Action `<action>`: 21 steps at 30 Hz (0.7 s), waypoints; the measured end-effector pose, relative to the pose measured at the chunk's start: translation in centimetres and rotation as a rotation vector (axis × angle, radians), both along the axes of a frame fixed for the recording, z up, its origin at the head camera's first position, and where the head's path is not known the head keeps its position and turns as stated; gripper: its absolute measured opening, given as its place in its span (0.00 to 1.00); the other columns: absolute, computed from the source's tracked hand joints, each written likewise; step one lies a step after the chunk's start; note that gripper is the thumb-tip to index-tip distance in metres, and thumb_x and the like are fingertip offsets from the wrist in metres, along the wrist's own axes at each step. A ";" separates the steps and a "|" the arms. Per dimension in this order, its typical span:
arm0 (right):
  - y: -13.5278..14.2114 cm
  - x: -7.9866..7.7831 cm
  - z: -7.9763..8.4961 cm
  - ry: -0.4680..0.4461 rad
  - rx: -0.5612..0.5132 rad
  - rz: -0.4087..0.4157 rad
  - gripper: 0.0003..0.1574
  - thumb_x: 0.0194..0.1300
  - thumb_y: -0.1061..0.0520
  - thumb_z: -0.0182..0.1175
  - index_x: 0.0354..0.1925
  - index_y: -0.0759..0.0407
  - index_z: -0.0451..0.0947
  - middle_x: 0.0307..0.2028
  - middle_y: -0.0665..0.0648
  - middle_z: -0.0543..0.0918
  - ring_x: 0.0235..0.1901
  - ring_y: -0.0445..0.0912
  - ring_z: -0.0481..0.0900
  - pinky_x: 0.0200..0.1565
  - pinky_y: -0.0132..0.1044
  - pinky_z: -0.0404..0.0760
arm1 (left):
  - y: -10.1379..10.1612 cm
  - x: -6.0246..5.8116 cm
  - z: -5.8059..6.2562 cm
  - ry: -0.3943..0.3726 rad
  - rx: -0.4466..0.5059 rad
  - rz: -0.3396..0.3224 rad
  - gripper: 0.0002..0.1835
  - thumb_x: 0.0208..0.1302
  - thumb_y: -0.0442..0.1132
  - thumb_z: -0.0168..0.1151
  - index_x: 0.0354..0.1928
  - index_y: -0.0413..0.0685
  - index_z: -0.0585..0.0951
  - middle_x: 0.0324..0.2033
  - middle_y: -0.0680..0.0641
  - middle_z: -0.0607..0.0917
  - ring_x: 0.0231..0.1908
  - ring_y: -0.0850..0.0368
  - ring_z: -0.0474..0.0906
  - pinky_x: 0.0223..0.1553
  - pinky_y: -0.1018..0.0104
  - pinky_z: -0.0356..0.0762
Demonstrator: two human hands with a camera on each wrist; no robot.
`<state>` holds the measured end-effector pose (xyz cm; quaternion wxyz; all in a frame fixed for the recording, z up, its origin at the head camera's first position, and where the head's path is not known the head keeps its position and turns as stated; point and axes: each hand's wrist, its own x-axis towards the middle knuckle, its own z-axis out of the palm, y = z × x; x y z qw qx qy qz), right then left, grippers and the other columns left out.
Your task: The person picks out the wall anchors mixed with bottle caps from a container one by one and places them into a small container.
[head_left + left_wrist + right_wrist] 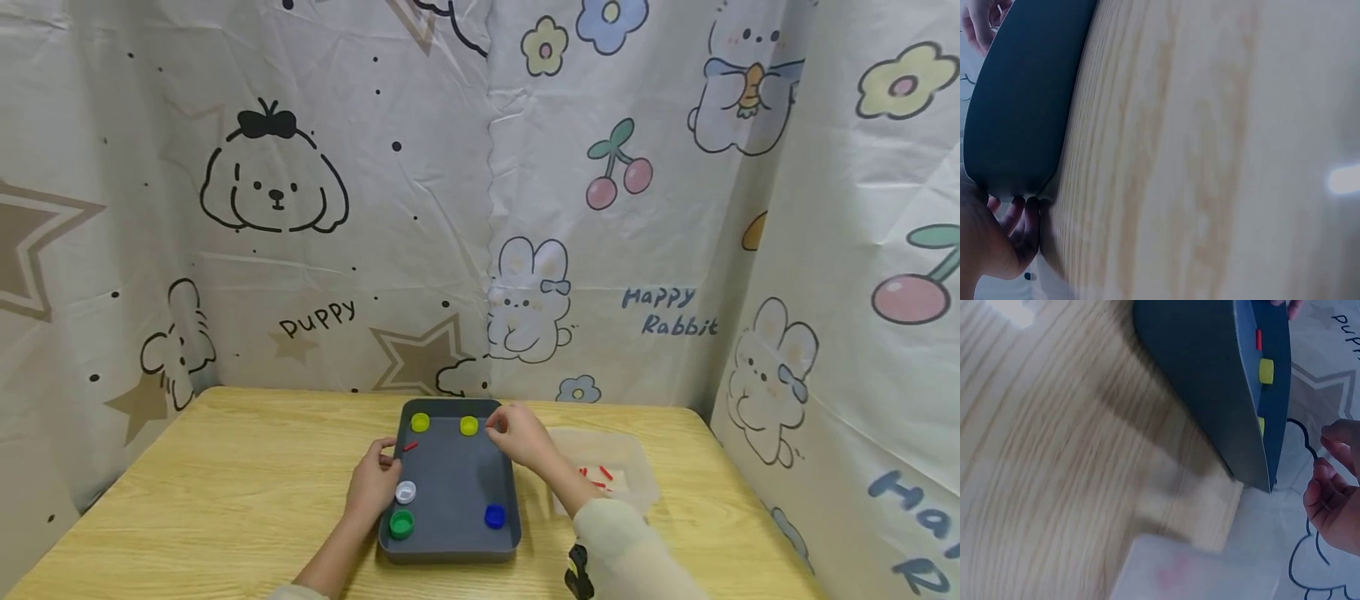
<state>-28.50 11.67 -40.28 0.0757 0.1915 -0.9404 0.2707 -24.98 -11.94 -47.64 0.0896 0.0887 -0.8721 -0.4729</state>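
A dark grey tray [450, 475] lies on the table with small round bottle caps inside. Two yellow caps [420, 422] sit at its far end, a white cap [405, 492] and a green cap [402, 524] at near left, a blue cap [495, 517] at near right. One short red stick [410, 447] lies by the left wall. My left hand [372, 483] grips the tray's left side, its fingers against the outer wall in the left wrist view. Over the far right corner hovers my right hand [519, 435], thumb and fingertips apart with nothing visible between them [1335, 481].
Right of the tray stands a translucent plastic box [633, 471] holding several red sticks [606, 473], partly behind my right forearm. The wooden table [247, 475] ends at a printed curtain [420, 250] that hangs behind it and along both sides.
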 end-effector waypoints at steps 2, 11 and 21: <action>-0.6 -0.1 -0.4 0.004 0.003 0.007 0.05 0.58 0.57 0.61 0.32 0.56 0.81 0.30 0.53 0.74 0.30 0.43 0.69 0.33 0.35 0.69 | 0.1 0.1 0.0 -0.006 -0.001 0.005 0.21 0.63 0.37 0.53 0.59 0.45 0.71 0.41 0.40 0.81 0.38 0.49 0.78 0.37 0.57 0.73; -3.6 -0.7 -2.0 0.004 0.026 0.043 0.06 0.59 0.55 0.61 0.34 0.54 0.82 0.28 0.51 0.70 0.25 0.40 0.66 0.27 0.31 0.66 | 0.0 0.0 -0.1 -0.001 -0.003 0.009 0.21 0.62 0.37 0.53 0.58 0.45 0.72 0.40 0.40 0.81 0.37 0.50 0.78 0.34 0.60 0.72; -6.2 -0.5 -2.2 -0.005 0.046 0.067 0.06 0.59 0.54 0.61 0.34 0.53 0.82 0.30 0.52 0.72 0.27 0.41 0.68 0.30 0.33 0.68 | -0.1 -0.2 -0.5 0.014 0.000 0.010 0.20 0.63 0.37 0.54 0.58 0.46 0.73 0.38 0.42 0.82 0.36 0.51 0.78 0.33 0.61 0.72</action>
